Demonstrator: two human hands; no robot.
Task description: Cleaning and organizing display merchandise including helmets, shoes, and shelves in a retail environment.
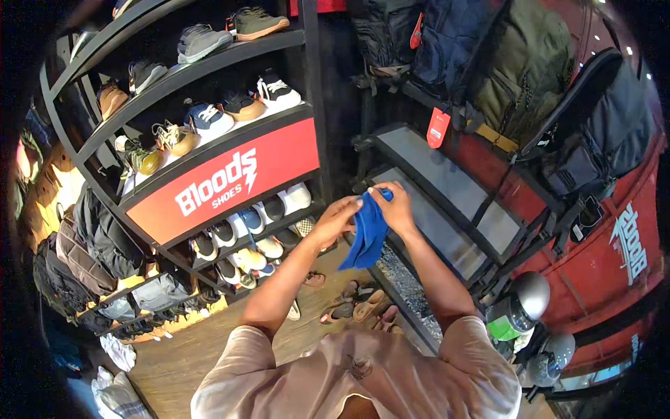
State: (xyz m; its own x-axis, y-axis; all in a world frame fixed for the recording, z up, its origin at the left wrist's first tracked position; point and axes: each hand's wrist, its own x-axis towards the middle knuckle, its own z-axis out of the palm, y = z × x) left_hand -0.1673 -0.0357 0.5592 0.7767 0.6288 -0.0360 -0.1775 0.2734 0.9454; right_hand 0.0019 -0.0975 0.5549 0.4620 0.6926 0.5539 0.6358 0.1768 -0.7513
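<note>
A blue cloth (370,234) hangs in folds in front of my chest, held up between both hands. My right hand (398,208) pinches its upper right edge, fingers closed over the top. On the other side my left hand (336,221) grips the upper left edge, with its fingertips partly hidden against the fabric. The cloth's lower end dangles free above the floor. Just beyond my hands, to the right, stands a dark-framed stepped rack with grey panels (447,234).
At the left, a black shelf unit (307,70) carries several shoes and a red sign panel (230,178). Backpacks (520,77) hang at the upper right, above a red wall (593,258). Sandals (359,304) lie on the wooden floor (188,370); helmets (530,297) sit at the right.
</note>
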